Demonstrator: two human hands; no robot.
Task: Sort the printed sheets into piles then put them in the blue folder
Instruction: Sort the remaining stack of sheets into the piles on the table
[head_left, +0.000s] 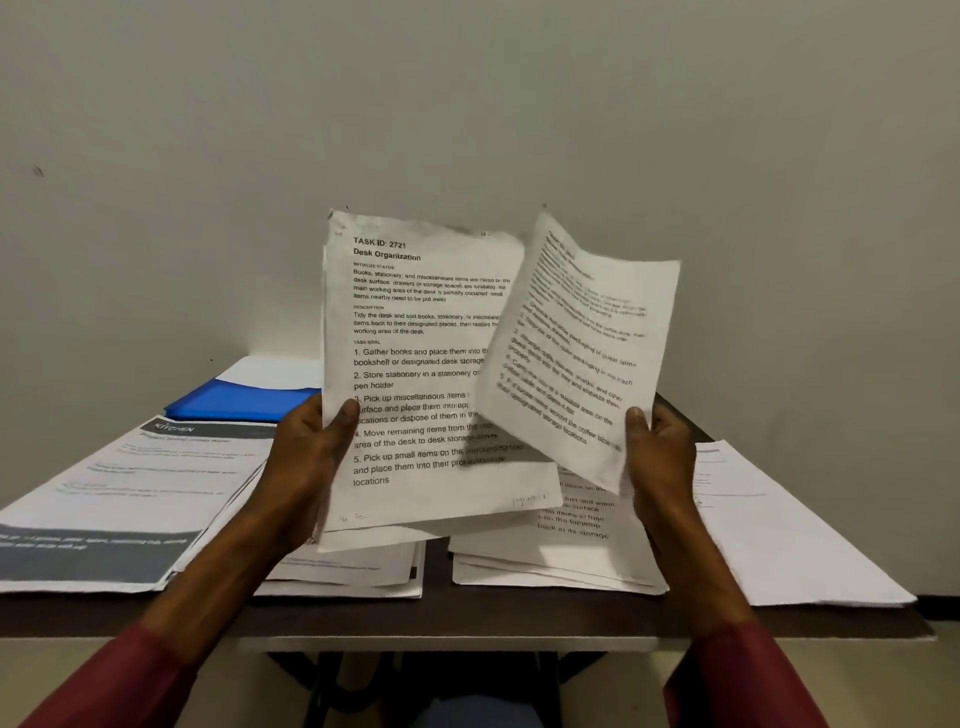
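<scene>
My left hand (306, 452) grips a stack of printed sheets (415, 374) upright above the table, its top page headed "Desk Organization". My right hand (657, 452) pinches a single printed sheet (582, 353) by its lower right edge, tilted and overlapping the stack's right side. The blue folder (239, 401) lies flat at the back left of the table, with a white sheet partly on it. On the table lie piles of sheets: a "Kitchen" pile (119, 493) at the left, a middle pile (358, 571), a pile under my right hand (561, 551) and another at the right (779, 530).
The dark brown table (436, 618) stands against a plain white wall (467, 104). Its front edge runs just below the piles. Table legs and floor show underneath between my red sleeves.
</scene>
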